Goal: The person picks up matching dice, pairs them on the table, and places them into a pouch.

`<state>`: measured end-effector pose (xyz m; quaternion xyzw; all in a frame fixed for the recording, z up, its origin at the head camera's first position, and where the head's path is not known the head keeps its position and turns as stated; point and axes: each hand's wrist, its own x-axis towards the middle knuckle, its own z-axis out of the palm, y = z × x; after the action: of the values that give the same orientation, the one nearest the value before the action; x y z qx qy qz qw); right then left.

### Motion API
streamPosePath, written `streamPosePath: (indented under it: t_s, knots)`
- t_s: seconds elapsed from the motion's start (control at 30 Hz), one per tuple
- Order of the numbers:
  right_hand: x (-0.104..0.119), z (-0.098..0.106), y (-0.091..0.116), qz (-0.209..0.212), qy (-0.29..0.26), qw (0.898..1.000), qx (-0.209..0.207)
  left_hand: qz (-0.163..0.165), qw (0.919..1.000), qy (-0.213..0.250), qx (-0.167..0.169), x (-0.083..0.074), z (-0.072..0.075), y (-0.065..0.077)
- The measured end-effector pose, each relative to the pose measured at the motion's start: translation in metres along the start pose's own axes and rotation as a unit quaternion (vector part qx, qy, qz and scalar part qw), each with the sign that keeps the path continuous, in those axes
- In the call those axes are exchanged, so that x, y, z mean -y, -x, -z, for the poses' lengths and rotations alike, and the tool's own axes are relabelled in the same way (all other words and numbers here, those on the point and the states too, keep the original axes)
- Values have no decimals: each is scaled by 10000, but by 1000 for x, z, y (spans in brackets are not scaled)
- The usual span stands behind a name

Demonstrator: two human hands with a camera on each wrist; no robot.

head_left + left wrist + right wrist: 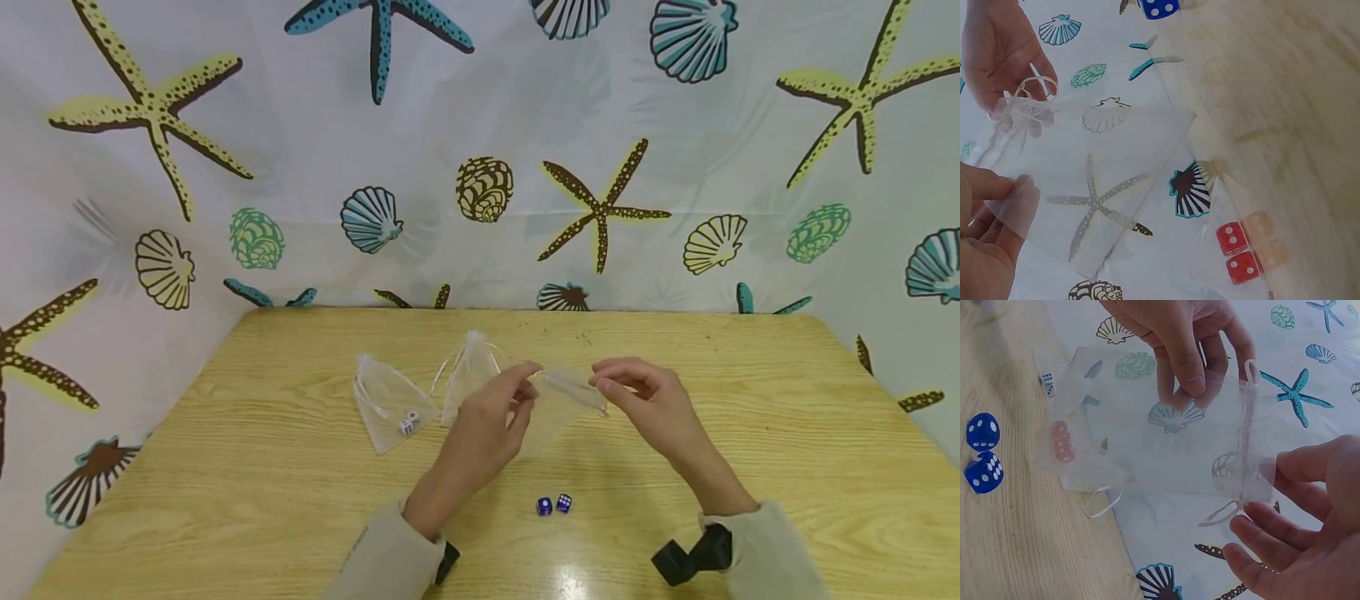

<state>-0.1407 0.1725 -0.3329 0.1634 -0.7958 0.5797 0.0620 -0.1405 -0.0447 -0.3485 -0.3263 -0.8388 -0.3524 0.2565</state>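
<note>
Both hands hold a sheer white drawstring pouch (558,412) up over the table, and it looks flat and see-through. My left hand (491,417) pinches it between thumb and fingers along one side of the fabric. My right hand (652,400) has thumb and forefinger at the mouth end, its other fingers spread in the right wrist view. Thin cord loops (1221,514) hang from the mouth. Below the hands, two blue dice (984,472) with white dots lie side by side on the wood.
On the wooden table (262,500), a sheer pouch (386,392) with white dice (409,423) lies at the left. Another pouch (468,371), partly behind my left hand, holds red dice (1231,239). A patterned cloth (480,125) with starfish and shells surrounds the table's back and sides.
</note>
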Motion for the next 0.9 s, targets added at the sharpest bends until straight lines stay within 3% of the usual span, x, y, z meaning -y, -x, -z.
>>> streamPosePath:
  t_s: [0.27, 0.5, 0.7, 0.9]
  knots:
    - [0, -2, 1, -175, 136, 9992, 320, -317, 9987, -365, -142, -1, -2, 2]
    - [2, -1, 0, -503, 424, 9977, 144, -407, 9980, -485, -44, 1, -2, 1]
    - [4, -3, 2, -187, 862, 9960, -136, -239, 9984, -483, 159, 0, 0, 1]
    - [8, -7, 5, 159, 1269, 9912, -342, -224, 9989, -395, 105, -1, 2, 0]
